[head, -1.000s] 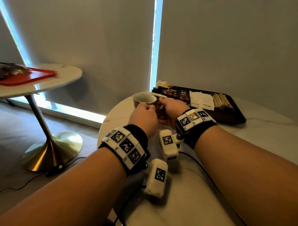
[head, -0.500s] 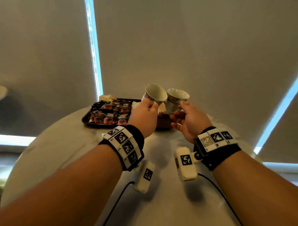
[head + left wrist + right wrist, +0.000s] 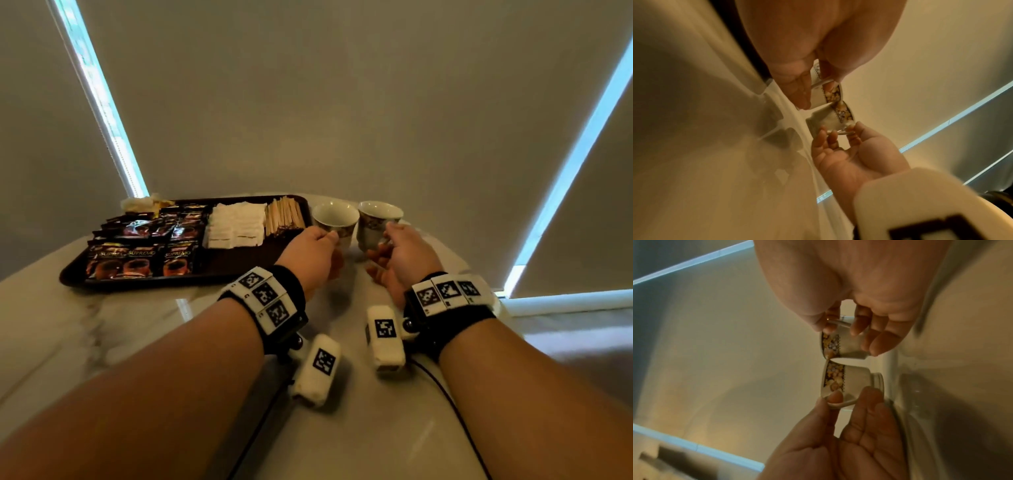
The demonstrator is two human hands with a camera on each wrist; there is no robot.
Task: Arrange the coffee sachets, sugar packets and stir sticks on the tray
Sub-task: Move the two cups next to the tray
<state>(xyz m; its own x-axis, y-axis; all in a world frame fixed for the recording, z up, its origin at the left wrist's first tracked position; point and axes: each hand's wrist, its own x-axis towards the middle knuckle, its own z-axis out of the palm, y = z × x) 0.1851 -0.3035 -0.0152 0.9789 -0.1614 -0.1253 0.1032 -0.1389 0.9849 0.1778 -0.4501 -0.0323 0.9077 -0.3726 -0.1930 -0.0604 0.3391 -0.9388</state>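
A dark brown tray [image 3: 73,274] lies on the table with coffee sachets [image 3: 137,260] on its left part, white sugar packets [image 3: 236,226] in the middle and wooden stir sticks [image 3: 282,216] at its right end. Just right of the tray, my left hand [image 3: 329,236] pinches the handle of a flower-banded cup [image 3: 334,217]. My right hand [image 3: 388,229] pinches the handle of a matching cup [image 3: 376,219]. The two cups stand upright, rims nearly touching, low over the table. The wrist views show both cups [image 3: 830,95] [image 3: 842,345]; I cannot tell whether their bases touch the top.
The round white marble table [image 3: 137,325] curves away just behind and right of the cups. Crumpled pale wrappers [image 3: 140,202] lie behind the tray's far left corner. Grey blinds with bright window slits stand behind. Black cables run from my wrist cameras across the near table.
Both hands carried the cups from in front of the tray to its right side and lowered them. The cups went from tilted to upright.
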